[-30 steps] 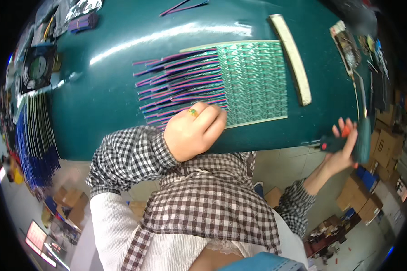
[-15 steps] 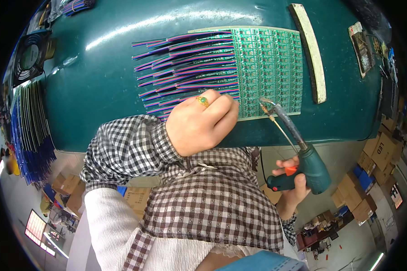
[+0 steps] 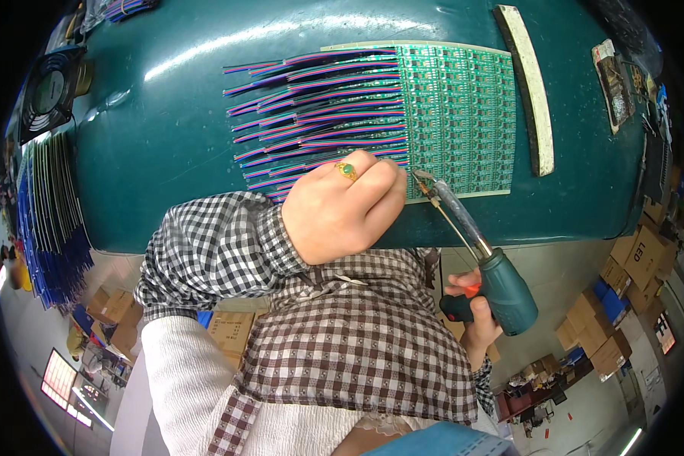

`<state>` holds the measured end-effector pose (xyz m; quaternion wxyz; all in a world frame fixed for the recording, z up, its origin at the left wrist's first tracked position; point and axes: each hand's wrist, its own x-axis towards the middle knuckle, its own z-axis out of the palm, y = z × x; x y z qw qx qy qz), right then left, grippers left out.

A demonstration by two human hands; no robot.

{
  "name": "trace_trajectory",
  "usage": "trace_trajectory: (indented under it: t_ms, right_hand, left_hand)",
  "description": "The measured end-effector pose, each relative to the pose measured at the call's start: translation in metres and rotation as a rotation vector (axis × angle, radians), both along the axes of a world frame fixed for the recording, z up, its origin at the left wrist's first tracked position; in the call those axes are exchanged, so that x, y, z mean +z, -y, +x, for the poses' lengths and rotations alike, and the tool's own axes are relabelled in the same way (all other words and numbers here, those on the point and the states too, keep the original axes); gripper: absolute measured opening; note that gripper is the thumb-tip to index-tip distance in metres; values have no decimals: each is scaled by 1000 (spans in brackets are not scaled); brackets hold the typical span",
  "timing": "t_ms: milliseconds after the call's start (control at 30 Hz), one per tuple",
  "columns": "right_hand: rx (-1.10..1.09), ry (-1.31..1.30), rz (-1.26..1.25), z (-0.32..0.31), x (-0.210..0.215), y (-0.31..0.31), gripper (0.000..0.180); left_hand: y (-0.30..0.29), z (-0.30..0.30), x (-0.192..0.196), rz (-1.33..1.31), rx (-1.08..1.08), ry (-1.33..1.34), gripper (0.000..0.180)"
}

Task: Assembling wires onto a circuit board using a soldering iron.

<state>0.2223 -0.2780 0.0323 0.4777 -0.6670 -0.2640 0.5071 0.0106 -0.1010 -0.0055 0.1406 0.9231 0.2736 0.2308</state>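
Note:
A green circuit board panel [image 3: 463, 114] lies on the table, with rows of multicoloured ribbon wires [image 3: 334, 115] running left from its left edge. My left hand [image 3: 346, 209], a green-stoned ring on one finger, rests over the nearest wires by the panel's near left corner. Its fingers are curled together, their tips hidden beneath the hand, so what they pinch cannot be made out. In my right hand [image 3: 482, 323] is a dark green soldering gun [image 3: 511, 292] with a red trigger and a thin feed tube. Its tip is at the panel's near left part, just right of my left fingers.
A pale, slightly curved bar [image 3: 526, 91] lies right of the panel. Farther right is a worn small tray [image 3: 612, 87]. A black fan [image 3: 49, 93] stands at the left, above a hanging bunch of wires [image 3: 52, 220]. Cardboard boxes [image 3: 596, 334] sit on the floor.
My right hand has brought the soldering gun leftward, its tip now close beside my left fingers. The left hand stays nearly in place; the panel appears shifted slightly right in view.

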Motion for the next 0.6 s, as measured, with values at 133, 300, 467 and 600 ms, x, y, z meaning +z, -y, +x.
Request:
trace_trajectory:
  t_ms: [133,300,467,600]
  right_hand:
    - [12,9,22,-1,-2,1,59]
    - [23,21,23,-1,0,0,57]
    - [33,32,10,-1,1,-2,54]
    - [30,42,1,-1,3,-3,54]
  left_hand:
    - [0,0,0,-8,-1,5,34]
    - [-1,-1,1,-17,-8,-5,34]
    - [-1,0,0,-19,-9,15,34]
    - [-1,0,2,-28,-11,-1,35]
